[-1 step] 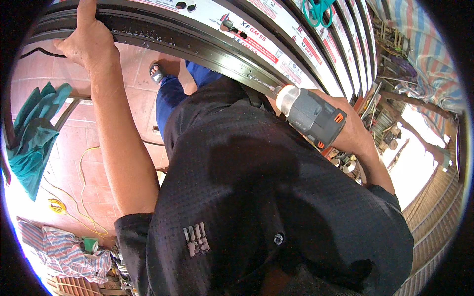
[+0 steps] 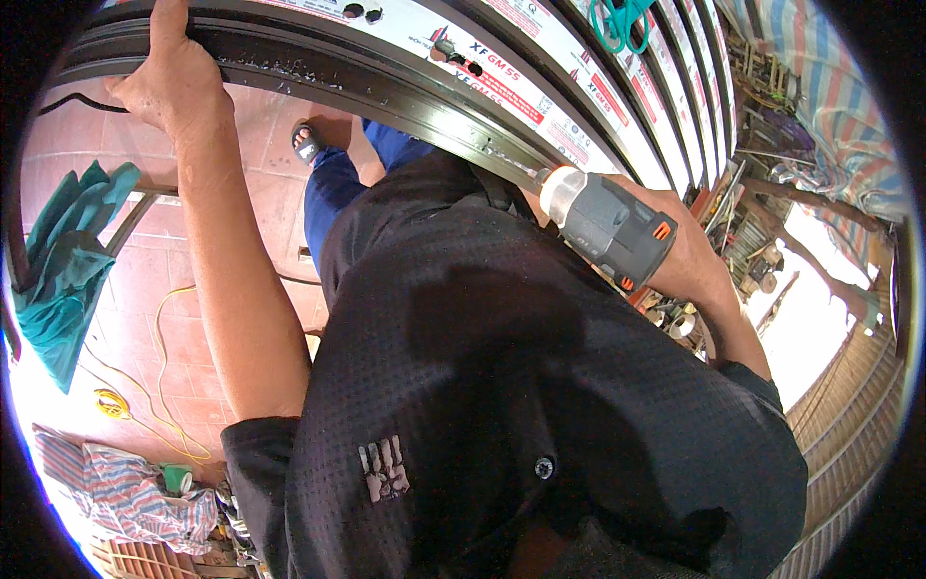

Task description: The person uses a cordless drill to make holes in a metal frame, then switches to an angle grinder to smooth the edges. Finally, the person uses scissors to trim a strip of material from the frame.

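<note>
From where I stand, the left forearm runs up toward eleven o'clock, its bare left hand (image 2: pixel 183 92) laid at ten o'clock over the near dark metal bar (image 2: pixel 424 114). One digit stretches toward twelve across the bar and a shorter one juts toward nine; the other fingers are out of sight, so I can't tell how tightly they close, or whether they grip or only steady it.

The right forearm comes in from four o'clock and bends back, and the right hand (image 2: pixel 691 246) is wrapped round a dark grey power drill (image 2: pixel 617 230) at two o'clock. Its fingers are mostly hidden behind the tool, yet the hand has plainly closed on it. The drill lies just to the nine o'clock side of that hand, its bit (image 2: pixel 511 162) pointing toward ten, the tip at the bar; contact I can't make out.

Shavings (image 2: pixel 289 69) are strewn along the bar near the left hand. Beyond it, toward one o'clock, stand film-wrapped bars (image 2: pixel 617 101) with a teal-handled tool (image 2: pixel 620 24) on top.

Against the earlier view almost nothing differs: both hands, drill and bar keep their places, while the black left sleeve (image 2: pixel 258 463) sits a shade nearer nine.
</note>
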Motion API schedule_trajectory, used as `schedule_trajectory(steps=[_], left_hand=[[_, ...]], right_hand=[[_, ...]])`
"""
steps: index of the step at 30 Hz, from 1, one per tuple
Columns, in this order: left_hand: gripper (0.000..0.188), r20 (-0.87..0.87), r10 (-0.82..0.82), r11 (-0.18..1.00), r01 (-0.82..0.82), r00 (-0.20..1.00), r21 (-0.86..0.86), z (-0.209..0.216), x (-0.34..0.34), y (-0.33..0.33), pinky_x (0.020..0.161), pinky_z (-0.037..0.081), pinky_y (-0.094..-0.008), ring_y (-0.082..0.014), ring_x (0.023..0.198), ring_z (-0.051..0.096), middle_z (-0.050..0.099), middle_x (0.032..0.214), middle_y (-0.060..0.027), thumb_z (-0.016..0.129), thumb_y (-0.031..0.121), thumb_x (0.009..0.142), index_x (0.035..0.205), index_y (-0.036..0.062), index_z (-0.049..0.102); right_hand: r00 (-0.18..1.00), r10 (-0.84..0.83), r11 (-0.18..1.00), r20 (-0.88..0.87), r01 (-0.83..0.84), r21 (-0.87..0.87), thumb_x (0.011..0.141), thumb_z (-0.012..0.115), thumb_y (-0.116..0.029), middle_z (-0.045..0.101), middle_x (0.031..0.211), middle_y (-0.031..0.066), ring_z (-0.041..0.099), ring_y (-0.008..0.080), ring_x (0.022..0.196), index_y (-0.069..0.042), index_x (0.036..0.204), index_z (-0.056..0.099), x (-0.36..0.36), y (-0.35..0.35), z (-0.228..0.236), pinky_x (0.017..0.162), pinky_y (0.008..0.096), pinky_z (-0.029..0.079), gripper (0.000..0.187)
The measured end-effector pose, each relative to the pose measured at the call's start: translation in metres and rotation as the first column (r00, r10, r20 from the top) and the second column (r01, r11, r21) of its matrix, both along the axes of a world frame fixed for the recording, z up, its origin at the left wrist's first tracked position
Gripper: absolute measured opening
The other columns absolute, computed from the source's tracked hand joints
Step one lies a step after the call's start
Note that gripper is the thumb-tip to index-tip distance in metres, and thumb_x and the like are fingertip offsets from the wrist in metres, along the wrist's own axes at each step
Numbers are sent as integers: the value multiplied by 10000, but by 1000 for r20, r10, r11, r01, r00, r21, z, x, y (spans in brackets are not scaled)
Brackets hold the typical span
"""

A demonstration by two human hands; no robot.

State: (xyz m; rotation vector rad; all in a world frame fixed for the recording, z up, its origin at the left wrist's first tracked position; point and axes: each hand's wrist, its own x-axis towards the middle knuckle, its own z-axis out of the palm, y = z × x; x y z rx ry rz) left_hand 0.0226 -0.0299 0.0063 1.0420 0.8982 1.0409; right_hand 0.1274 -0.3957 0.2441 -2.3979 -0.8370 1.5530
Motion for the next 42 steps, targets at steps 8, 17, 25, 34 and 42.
schedule_trajectory(steps=[8, 17, 25, 34, 42], left_hand=[[662, -56, 61, 998, -61, 997, 9, -6, 5, -2, 869, 627, -394, -278, 1003, 726, 703, 1235, -164, 885, 111, 806, 1351, -64, 552], [649, -34, 49, 999, -48, 998, 24, -6, 5, -3, 833, 632, -391, -273, 994, 728, 702, 1243, -159, 888, 124, 805, 1339, -67, 572], [688, -22, 51, 998, -50, 998, 35, -6, 3, -2, 809, 641, -395, -284, 950, 739, 713, 1196, -170, 891, 107, 796, 1357, -67, 532], [687, -71, 47, 998, -50, 996, -34, -11, 2, 3, 826, 641, -400, -281, 985, 731, 708, 1207, -171, 883, 100, 801, 1362, -63, 521], [668, -1, 11, 1000, -11, 1000, -6, -6, 3, -3, 809, 649, -418, -293, 965, 736, 711, 1214, -175, 882, 106, 804, 1345, -79, 536]], right_hand=[[1000, 8, 999, 17, -9, 36, 757, 838, -254, 756, 1109, 201, 737, 399, 1017, -71, 1389, 611, 2, -4, -9, 920, 433, 567, 696], [999, 5, 1000, 40, -4, -27, 750, 841, -251, 758, 1101, 196, 741, 396, 1015, -64, 1389, 608, 0, 0, -6, 933, 431, 567, 705], [999, -15, 1000, 33, 14, 21, 733, 859, -236, 756, 1122, 200, 744, 377, 1020, -58, 1395, 611, 1, -6, -7, 947, 409, 558, 728], [1000, -26, 1000, 17, 26, -6, 744, 856, -233, 760, 1131, 189, 747, 366, 1022, -56, 1393, 615, 1, -4, -6, 941, 402, 562, 715], [998, -37, 999, 47, 38, -23, 757, 847, -243, 761, 1119, 191, 742, 389, 1037, -100, 1391, 620, -4, -1, -9, 931, 429, 570, 688]])
